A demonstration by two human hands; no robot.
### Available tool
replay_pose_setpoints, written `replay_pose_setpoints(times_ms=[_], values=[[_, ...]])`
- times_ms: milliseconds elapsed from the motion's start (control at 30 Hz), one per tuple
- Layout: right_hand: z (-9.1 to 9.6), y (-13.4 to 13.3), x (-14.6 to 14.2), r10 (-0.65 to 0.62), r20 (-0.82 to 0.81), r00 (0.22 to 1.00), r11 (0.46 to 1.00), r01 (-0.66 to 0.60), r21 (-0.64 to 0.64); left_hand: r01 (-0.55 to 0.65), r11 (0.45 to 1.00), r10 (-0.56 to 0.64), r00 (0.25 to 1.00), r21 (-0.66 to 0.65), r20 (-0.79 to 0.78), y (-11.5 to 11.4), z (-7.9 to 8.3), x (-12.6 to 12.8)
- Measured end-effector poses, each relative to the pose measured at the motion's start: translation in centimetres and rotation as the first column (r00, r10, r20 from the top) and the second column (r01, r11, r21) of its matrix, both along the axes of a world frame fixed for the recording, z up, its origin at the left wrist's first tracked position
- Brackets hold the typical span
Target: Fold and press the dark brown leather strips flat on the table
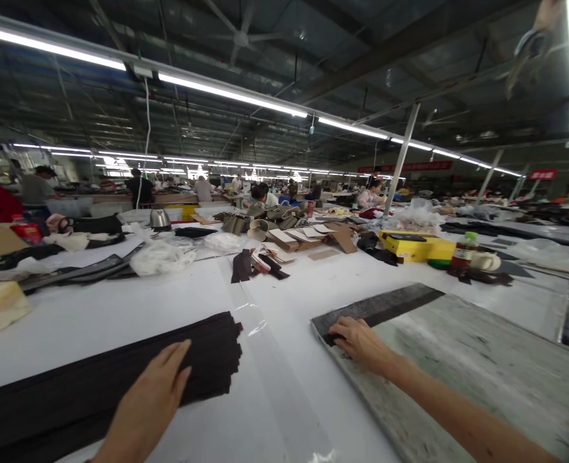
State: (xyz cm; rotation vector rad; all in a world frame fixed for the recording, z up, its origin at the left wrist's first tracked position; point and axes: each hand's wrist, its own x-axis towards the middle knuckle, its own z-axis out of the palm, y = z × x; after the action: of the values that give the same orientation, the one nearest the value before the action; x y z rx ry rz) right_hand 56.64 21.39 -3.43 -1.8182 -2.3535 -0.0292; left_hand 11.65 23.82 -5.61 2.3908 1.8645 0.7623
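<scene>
A thick stack of long black strips point(72, 386) lies across the left of the white table, its right ends uneven. My left hand point(152, 392) rests over it, fingers stretched out and thumb apart, gripping nothing. On the right stands a flat grey, stained board point(477, 360). A dark strip point(400, 308) lies along the board's far left part, beside a greyer band of material point(371, 307). My right hand point(361, 344) is at the near end of that strip, its fingers bent and closed on the end. The thumb is mostly hidden.
Clear plastic tape point(269, 347) runs over the white table point(274, 296). Behind lie dark scraps point(258, 263), cardboard pieces point(308, 238), plastic bags point(163, 257), a yellow box point(416, 245), a green-capped bottle point(463, 252) and a metal kettle point(159, 219). Several people work farther back.
</scene>
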Motion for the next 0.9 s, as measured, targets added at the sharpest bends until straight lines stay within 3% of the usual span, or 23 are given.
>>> replay_pose_setpoints(times_ms=[67,133,200,267,400,567,733,833,900], values=[[-0.1,0.0,-0.1,0.021,0.008,1.000,1.000,-0.021,0.005,0.197,0.977,-0.191,0.979,-0.082,0.071,-1.0,0.5,5.4],[-0.1,0.0,-0.1,0.037,0.013,0.999,0.999,-0.037,0.010,0.414,0.897,-0.392,0.907,-0.157,0.153,-1.9,1.2,10.2],[-0.3,0.2,-0.1,0.050,0.018,0.999,0.999,-0.050,0.016,0.552,0.810,-0.504,0.828,-0.196,0.247,-2.1,1.8,14.2],[-0.5,0.5,-0.1,0.061,0.023,0.998,0.998,-0.061,0.024,0.607,0.771,-0.550,0.787,-0.193,0.280,-1.7,2.0,17.5],[-0.8,1.1,0.0,0.081,0.022,0.996,0.995,-0.082,0.050,0.645,0.746,-0.583,0.754,-0.168,0.303,0.4,1.2,22.5],[-1.0,1.5,0.8,0.131,-0.021,0.991,0.988,-0.129,0.088,0.663,0.734,-0.600,0.734,-0.147,0.317,1.8,-0.4,26.2],[-1.9,0.8,1.6,0.164,-0.152,0.975,0.978,-0.141,0.153,0.631,0.762,-0.570,0.759,-0.141,0.316,1.4,-1.6,27.0],[-2.7,0.1,2.0,0.112,-0.302,0.947,0.975,-0.045,0.218,0.623,0.770,-0.570,0.769,-0.139,0.290,1.0,-1.8,26.9],[-3.0,-0.1,3.1,0.037,-0.430,0.902,0.961,0.086,0.261,0.620,0.773,-0.575,0.775,-0.138,0.263,0.7,-1.7,26.9]])
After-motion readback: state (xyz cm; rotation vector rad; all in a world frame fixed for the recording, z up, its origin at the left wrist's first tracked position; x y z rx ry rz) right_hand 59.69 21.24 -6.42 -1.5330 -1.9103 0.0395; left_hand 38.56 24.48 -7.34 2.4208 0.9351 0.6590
